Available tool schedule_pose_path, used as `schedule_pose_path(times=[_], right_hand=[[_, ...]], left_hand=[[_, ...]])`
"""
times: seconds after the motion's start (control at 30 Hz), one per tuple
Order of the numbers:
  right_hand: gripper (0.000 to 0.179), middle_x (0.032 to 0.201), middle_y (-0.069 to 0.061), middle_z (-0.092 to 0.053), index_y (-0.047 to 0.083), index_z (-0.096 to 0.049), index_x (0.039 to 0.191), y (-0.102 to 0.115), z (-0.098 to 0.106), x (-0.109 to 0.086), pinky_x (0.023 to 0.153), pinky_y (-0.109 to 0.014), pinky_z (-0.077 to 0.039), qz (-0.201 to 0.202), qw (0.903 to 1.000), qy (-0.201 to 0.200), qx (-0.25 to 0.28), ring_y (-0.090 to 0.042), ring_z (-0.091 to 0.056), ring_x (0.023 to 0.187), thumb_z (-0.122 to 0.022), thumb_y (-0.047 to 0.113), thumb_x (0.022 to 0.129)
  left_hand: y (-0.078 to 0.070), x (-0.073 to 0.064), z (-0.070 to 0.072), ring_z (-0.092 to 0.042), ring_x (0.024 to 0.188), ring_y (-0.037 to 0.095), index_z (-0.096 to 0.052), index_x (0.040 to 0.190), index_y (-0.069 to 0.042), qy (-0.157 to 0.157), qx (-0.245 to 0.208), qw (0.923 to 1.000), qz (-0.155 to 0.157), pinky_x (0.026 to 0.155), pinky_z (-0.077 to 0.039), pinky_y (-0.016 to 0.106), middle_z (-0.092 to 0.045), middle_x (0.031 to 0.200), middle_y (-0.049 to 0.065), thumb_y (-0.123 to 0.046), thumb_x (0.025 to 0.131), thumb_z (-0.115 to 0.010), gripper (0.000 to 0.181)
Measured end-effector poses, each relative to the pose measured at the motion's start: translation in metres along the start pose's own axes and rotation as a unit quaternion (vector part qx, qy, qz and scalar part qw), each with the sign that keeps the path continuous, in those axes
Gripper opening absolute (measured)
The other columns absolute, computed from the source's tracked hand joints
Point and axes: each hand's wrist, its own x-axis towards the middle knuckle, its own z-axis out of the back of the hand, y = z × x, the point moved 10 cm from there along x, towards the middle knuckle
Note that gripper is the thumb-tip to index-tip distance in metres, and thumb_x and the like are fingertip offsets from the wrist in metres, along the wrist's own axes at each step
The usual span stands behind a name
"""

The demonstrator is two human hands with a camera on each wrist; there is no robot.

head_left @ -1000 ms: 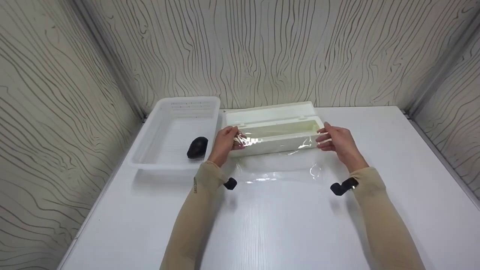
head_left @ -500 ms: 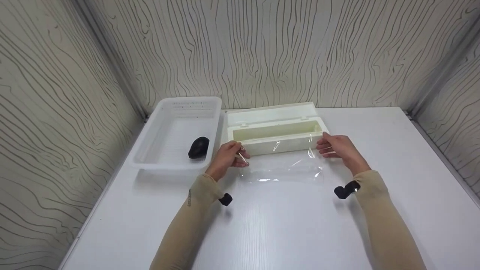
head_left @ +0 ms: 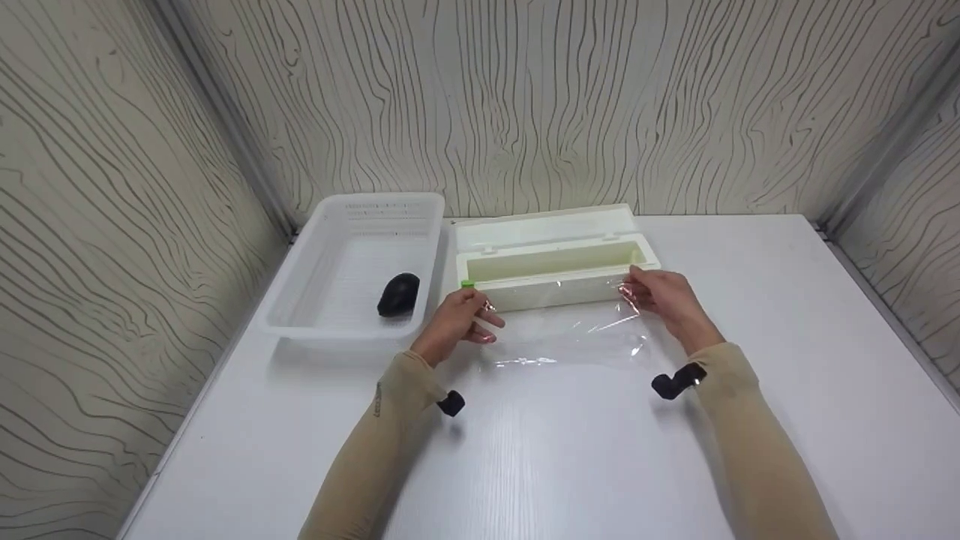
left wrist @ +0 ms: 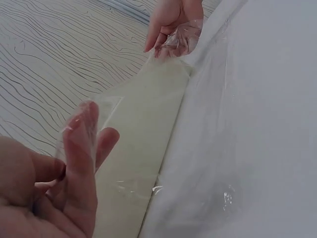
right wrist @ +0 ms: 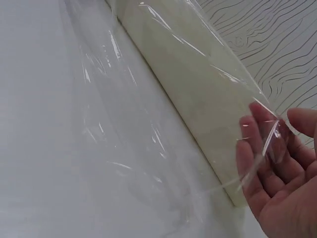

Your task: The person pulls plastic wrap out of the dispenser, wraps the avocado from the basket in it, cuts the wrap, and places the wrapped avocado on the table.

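Observation:
A sheet of clear plastic film (head_left: 559, 330) stretches between both hands, in front of a long cream-white box (head_left: 553, 247) with its lid lifted. The left hand (head_left: 452, 324) pinches the film's left edge by the box's front left corner. At the film's right edge, the right hand (head_left: 667, 301) pinches a corner between thumb and fingers. In the right wrist view, several fingers of the right hand (right wrist: 280, 173) show through the film. The lower part of the sheet hangs toward the white table. A small green piece (head_left: 468, 284) sits at the box's front left, just above the left hand.
Left of the box stands a translucent white plastic basket (head_left: 337, 331), holding a smooth black oval object (head_left: 398, 295) near its right wall. A wood-patterned wall (head_left: 525, 105) rises behind the white table (head_left: 525, 465).
The left hand has come down and nearer along the box's left end. The right hand has shifted slightly down, then left. The green piece now shows at the box's left corner.

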Motion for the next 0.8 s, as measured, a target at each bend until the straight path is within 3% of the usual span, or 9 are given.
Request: schedule_pose_path(times=[0.07, 0.33, 0.53, 0.63, 0.8], right_hand=[[0.026, 0.082, 0.007, -0.076, 0.007, -0.07, 0.102, 0.002, 0.003, 0.0, 0.076, -0.021, -0.061, 0.011, 0.9997, -0.018, 0.009, -0.005, -0.074, 0.079, -0.056, 0.028, 0.108], [0.032, 0.086, 0.007, -0.075, 0.0, -0.058, 0.116, 0.006, 0.005, -0.001, 0.079, -0.024, -0.063, 0.016, 0.9996, -0.022, -0.007, -0.008, -0.076, 0.083, -0.049, 0.03, 0.111], [0.029, 0.086, 0.006, -0.076, 0.0, -0.058, 0.113, 0.013, 0.006, 0.0, 0.081, -0.024, -0.063, 0.029, 0.9982, -0.046, 0.025, -0.008, -0.076, 0.083, -0.052, 0.028, 0.11], [0.03, 0.088, 0.005, -0.077, 0.0, -0.057, 0.116, 0.015, 0.006, 0.002, 0.084, -0.024, -0.063, 0.029, 0.9974, -0.05, 0.042, -0.008, -0.076, 0.085, -0.053, 0.028, 0.11], [0.03, 0.091, 0.005, -0.078, 0.001, -0.058, 0.118, 0.021, 0.004, 0.006, 0.087, -0.025, -0.062, 0.038, 0.9962, -0.049, 0.061, -0.008, -0.077, 0.089, -0.054, 0.029, 0.109]], left_hand=[[0.0, 0.0, 0.0, -0.073, 0.062, 0.015, -0.055, 0.121, 0.005, 0.001, -0.004, 1.0, 0.0, 0.063, -0.063, 0.026, -0.078, 0.094, 0.012, -0.019, 0.111, -0.043, 0.029], [-0.005, 0.001, 0.001, -0.07, 0.061, 0.014, -0.055, 0.122, 0.005, 0.0, -0.017, 0.9996, -0.023, 0.061, -0.062, 0.025, -0.076, 0.099, 0.014, -0.022, 0.112, -0.042, 0.032], [-0.017, 0.011, 0.006, -0.069, 0.059, 0.013, -0.056, 0.103, -0.005, -0.04, -0.062, 0.9957, -0.056, 0.057, -0.06, 0.024, -0.077, 0.099, 0.015, -0.022, 0.113, -0.043, 0.024], [-0.023, 0.018, 0.009, -0.073, 0.067, 0.015, -0.054, 0.098, -0.01, -0.065, -0.088, 0.9917, -0.068, 0.067, -0.063, 0.026, -0.077, 0.105, 0.016, -0.021, 0.113, -0.043, 0.022], [-0.031, 0.024, 0.01, -0.077, 0.098, 0.022, -0.055, 0.101, -0.005, -0.083, -0.092, 0.9869, -0.103, 0.093, -0.061, 0.034, -0.074, 0.119, 0.018, -0.02, 0.113, -0.041, 0.023]])
